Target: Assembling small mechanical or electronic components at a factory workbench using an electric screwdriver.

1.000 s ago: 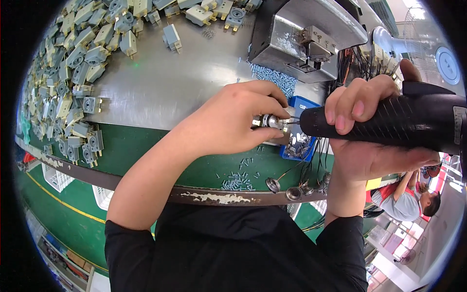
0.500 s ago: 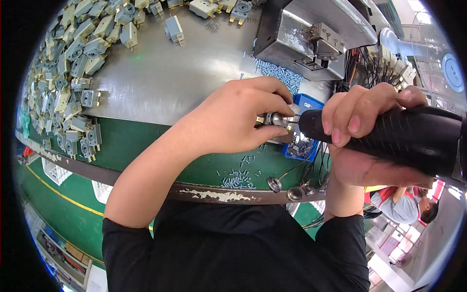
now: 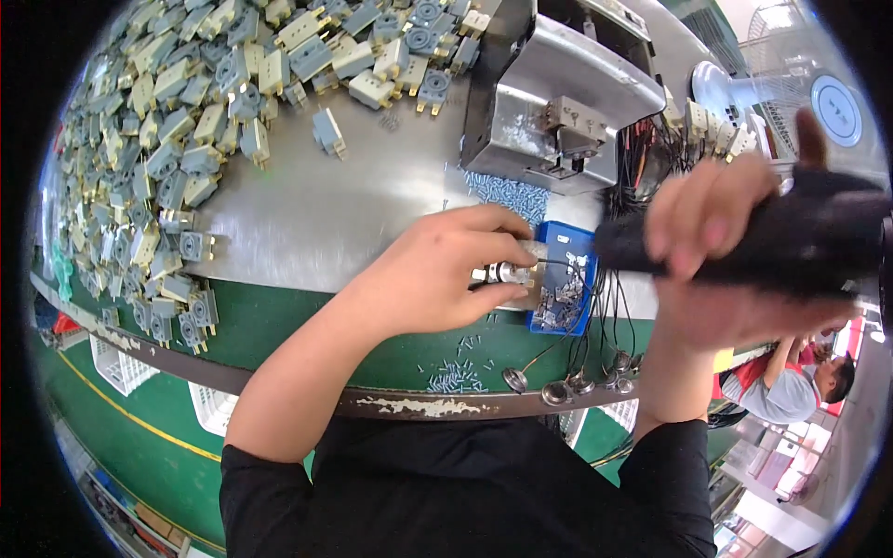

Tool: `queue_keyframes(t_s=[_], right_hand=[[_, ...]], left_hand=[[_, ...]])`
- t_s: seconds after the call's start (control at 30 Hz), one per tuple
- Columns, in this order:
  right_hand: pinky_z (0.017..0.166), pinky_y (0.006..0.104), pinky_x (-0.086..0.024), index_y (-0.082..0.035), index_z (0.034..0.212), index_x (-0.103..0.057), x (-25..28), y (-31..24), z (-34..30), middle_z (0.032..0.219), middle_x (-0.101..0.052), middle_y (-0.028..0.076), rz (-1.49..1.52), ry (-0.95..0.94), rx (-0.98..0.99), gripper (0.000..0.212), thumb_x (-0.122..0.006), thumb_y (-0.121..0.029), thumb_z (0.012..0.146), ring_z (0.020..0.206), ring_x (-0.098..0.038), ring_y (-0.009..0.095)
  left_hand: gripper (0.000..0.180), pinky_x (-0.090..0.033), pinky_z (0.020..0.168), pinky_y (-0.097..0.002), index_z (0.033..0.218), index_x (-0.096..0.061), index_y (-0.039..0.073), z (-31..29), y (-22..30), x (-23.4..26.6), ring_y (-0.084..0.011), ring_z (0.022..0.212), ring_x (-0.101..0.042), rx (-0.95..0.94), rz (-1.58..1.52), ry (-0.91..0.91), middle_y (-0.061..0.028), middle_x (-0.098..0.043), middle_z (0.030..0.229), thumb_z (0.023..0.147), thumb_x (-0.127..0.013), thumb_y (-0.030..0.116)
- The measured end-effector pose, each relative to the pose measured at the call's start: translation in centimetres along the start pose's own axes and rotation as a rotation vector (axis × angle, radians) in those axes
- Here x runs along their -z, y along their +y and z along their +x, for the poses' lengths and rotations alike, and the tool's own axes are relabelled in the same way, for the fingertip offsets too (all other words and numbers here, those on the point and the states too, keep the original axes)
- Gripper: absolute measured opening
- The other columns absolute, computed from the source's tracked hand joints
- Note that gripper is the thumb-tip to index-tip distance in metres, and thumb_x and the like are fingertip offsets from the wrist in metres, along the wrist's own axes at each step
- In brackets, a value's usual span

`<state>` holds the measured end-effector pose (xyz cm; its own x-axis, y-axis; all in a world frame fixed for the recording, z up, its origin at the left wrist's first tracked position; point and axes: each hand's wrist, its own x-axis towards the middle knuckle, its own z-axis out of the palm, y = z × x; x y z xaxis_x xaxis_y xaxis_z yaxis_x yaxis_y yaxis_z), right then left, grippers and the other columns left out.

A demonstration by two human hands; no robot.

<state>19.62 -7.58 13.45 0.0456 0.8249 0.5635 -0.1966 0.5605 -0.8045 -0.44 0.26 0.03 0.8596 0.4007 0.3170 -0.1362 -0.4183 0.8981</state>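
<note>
Head view, left fingers (image 3: 502,246): silvery cylindrical part (image 3: 505,272) pinched, apparently steadied.
Right fingers (image 3: 688,219): black cylindrical tool (image 3: 791,242) gripped, weight seemingly supported.

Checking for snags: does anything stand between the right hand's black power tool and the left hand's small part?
Possibly a thin dark wire, arcing over the blue bin between power tool and small part; its depth is unclear.

small metal part (image 3: 508,272), silver and black, partly hidden; black power tool (image 3: 807,237), blurred, sideways, apart to its right.
</note>
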Motion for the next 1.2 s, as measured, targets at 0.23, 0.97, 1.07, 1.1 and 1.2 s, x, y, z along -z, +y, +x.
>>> queue_keyframes(t_s=[0.23, 0.97, 1.07, 1.1, 1.2], right_hand=[[0.071, 0.0413, -0.047, -0.003, 0.134, -0.052, 4.6, 2.4, 3.4, 0.086, -0.055, 0.007, -0.145, 0.299, 0.12, 0.111, -0.05, -0.1, 0.079, 0.072, -0.054, 0.021], [0.067, 0.0408, -0.049, -0.01, 0.139, -0.049, 4.3, 4.6, 3.4, 0.084, -0.056, 0.01, -0.211, 0.485, 0.024, 0.101, -0.037, -0.096, 0.088, 0.066, -0.055, 0.022], [0.067, 0.0405, -0.049, -0.009, 0.136, -0.05, 3.9, 4.7, 3.6, 0.082, -0.056, 0.01, -0.248, 0.478, 0.028, 0.102, -0.038, -0.097, 0.087, 0.065, -0.055, 0.022], [0.067, 0.0405, -0.049, -0.009, 0.136, -0.05, 4.0, 4.7, 3.6, 0.082, -0.056, 0.01, -0.247, 0.476, 0.029, 0.102, -0.038, -0.097, 0.087, 0.065, -0.055, 0.022], [0.066, 0.0403, -0.048, -0.007, 0.135, -0.05, 3.9, 4.8, 3.6, 0.081, -0.056, 0.009, -0.175, 0.452, 0.009, 0.104, -0.041, -0.098, 0.085, 0.064, -0.055, 0.022]], left_hand=[[0.034, -0.059, 0.093, -0.0419, 0.11, -0.078, 0.004, -0.1, 0.2, -0.1, -0.0334, 0.109, -0.073, -0.023, 0.026, 0.02, -0.0144, -0.074, 0.121, 0.078, -0.088, 0.005], [0.033, -0.059, 0.091, -0.0414, 0.108, -0.079, 0.005, 0.1, 0.0, 0.1, -0.0327, 0.108, -0.073, 0.008, 0.01, 0.016, -0.0132, -0.075, 0.119, 0.077, -0.09, 0.007], [0.032, -0.059, 0.091, -0.0414, 0.108, -0.079, 0.004, 0.1, 0.1, 0.1, -0.0329, 0.108, -0.073, 0.005, 0.014, 0.016, -0.0133, -0.075, 0.119, 0.077, -0.089, 0.007], [0.032, -0.059, 0.09, -0.0415, 0.108, -0.079, 0.004, 0.1, 0.1, 0.1, -0.0329, 0.108, -0.073, 0.004, 0.013, 0.018, -0.0135, -0.075, 0.119, 0.077, -0.089, 0.007], [0.033, -0.06, 0.09, -0.0418, 0.109, -0.079, 0.004, 0.0, 0.1, 0.0, -0.0332, 0.108, -0.073, -0.002, 0.011, 0.016, -0.0138, -0.075, 0.119, 0.078, -0.089, 0.007]])
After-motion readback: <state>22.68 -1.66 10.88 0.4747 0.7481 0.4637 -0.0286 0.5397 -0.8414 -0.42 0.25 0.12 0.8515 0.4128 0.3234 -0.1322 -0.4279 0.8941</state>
